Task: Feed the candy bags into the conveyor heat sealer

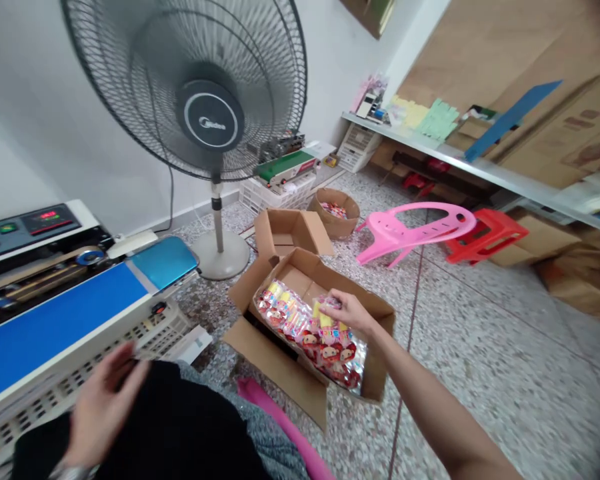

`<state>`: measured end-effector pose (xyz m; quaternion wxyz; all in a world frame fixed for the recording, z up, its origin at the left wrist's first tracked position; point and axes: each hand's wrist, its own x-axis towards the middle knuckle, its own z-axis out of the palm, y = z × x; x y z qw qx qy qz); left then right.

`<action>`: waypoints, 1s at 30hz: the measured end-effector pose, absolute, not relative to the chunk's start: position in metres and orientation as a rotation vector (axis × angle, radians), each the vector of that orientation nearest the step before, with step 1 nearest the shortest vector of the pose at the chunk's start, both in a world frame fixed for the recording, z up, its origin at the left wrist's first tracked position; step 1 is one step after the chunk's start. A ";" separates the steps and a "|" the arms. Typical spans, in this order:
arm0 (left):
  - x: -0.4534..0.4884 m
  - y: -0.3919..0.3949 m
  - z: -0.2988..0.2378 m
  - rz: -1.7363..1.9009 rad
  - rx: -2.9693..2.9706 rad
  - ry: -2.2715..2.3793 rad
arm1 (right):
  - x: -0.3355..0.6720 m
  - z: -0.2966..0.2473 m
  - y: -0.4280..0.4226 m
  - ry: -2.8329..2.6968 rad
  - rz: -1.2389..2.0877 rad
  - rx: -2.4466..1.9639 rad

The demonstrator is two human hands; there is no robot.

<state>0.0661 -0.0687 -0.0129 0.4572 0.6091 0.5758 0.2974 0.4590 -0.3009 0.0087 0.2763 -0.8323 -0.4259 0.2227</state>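
My right hand (349,311) reaches into an open cardboard box (285,381) on the floor, its fingers closed on the top of a shiny packet (326,327) with a yellow part and a printed cartoon face. More such packets (280,303) lie in rows along the near side of the box. Over my lap, my left hand (107,403) hangs slightly blurred, its thumb and fingers apart with nothing seen between them. It is close to the front edge of a machine with a blue conveyor belt (70,327).
A standing fan (213,123) rises behind the belt. Beyond the box are another open carton (283,241), a round tub (337,227) of small packets, a pink chair (380,233) and a red stool (490,237). A long work table (520,190) runs along the right.
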 end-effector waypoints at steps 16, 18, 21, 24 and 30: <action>0.093 -0.065 -0.015 0.998 0.548 0.777 | 0.203 0.046 -0.027 -1.848 0.500 -1.573; 0.079 -0.055 -0.015 1.064 0.517 0.762 | 0.199 0.047 -0.021 -1.786 0.547 -1.468; 0.055 -0.039 -0.007 1.121 0.502 0.717 | 0.201 0.039 -0.016 -1.621 0.675 -1.434; 0.037 -0.025 0.002 1.178 0.502 0.715 | 0.195 0.021 -0.014 -1.573 0.912 -1.414; 0.022 -0.009 0.006 1.231 0.477 0.715 | 0.167 0.007 -0.005 -1.571 1.073 -1.346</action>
